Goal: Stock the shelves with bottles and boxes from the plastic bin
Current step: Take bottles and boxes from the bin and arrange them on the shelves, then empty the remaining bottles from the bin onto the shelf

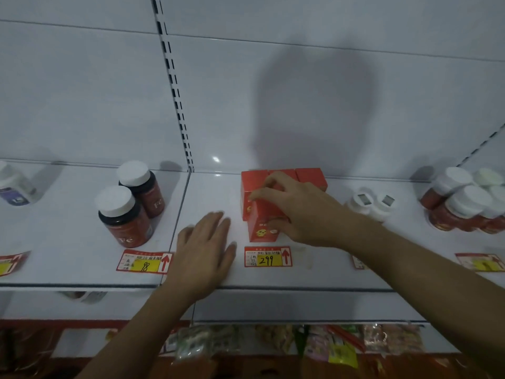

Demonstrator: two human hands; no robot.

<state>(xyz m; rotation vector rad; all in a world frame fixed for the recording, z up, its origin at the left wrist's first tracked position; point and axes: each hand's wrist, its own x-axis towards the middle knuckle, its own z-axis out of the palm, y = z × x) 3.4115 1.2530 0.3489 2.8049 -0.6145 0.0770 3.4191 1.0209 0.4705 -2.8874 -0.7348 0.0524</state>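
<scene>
Two hands work at the white shelf [314, 274]. Nearest, the left hand [203, 254] lies flat on the shelf board with its fingers straight and together, holding nothing. Just beyond and to its right, the right hand [295, 207] curls its fingers and thumb around the front red box [261, 224], which stands on the shelf above the 299 price tag [267, 257]. Behind that box more red boxes [284, 179] sit in a row against the back panel. Left of the boxes stand two dark bottles [127, 214] with white caps; to the right, small white bottles [370, 205] and, farther right, red bottles [464, 212].
</scene>
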